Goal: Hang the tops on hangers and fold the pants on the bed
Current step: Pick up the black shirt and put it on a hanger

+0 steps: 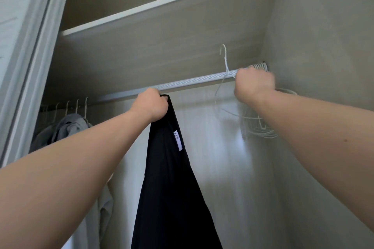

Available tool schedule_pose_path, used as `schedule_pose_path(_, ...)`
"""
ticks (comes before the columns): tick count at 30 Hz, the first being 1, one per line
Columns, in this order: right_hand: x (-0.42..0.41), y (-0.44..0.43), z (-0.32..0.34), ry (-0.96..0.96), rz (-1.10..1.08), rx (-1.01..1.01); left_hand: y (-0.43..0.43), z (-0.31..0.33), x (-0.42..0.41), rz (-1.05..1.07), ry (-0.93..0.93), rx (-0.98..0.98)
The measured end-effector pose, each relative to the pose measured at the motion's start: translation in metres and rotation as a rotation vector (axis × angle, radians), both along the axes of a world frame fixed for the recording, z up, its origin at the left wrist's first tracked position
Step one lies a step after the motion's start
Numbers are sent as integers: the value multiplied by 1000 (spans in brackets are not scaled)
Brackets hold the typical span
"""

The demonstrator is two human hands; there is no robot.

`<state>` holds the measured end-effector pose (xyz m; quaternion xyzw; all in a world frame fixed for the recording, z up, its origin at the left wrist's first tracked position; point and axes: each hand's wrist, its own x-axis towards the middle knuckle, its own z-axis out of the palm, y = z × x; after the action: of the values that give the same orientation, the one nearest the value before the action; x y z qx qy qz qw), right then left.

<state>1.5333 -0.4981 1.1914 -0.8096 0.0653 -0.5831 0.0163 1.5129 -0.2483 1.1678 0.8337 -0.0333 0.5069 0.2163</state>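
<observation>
The person's two bare forearms fill the lower corners of the head view, both reaching up into an open wardrobe. The left hand (150,105) is closed tight round the top edge of a black garment (172,188), just below the hanging rail (192,82). The garment drops straight down from the fist to the bottom edge of the view, with a small white label (178,140) showing near its top. Whether it is a top or pants cannot be told.

The right hand (254,85), slightly blurred, is curled into a fist at the rail near its right end and grips a white wire hanger (226,62). The hanger's hook stands above the rail and not on it.

Just beyond that hand, a bunch of white hangers (260,130) hangs from the rail's far right end, against the wardrobe's side wall. At the left end of the rail, a grey garment (68,127) hangs among a few more hanger hooks. A shelf (162,4) runs above the rail, and a pale sliding door frame (30,46) stands along the left side.
</observation>
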Motion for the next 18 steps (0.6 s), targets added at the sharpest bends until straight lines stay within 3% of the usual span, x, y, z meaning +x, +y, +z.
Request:
schedule_pose_path(9, -6, 74, -54, 69, 932, 582, 42, -4, -44, 48, -119, -112)
schedule_pose_path(18, -54, 123, -122, 62, 1473, 920, 99, -8, -129, 107, -233, -244)
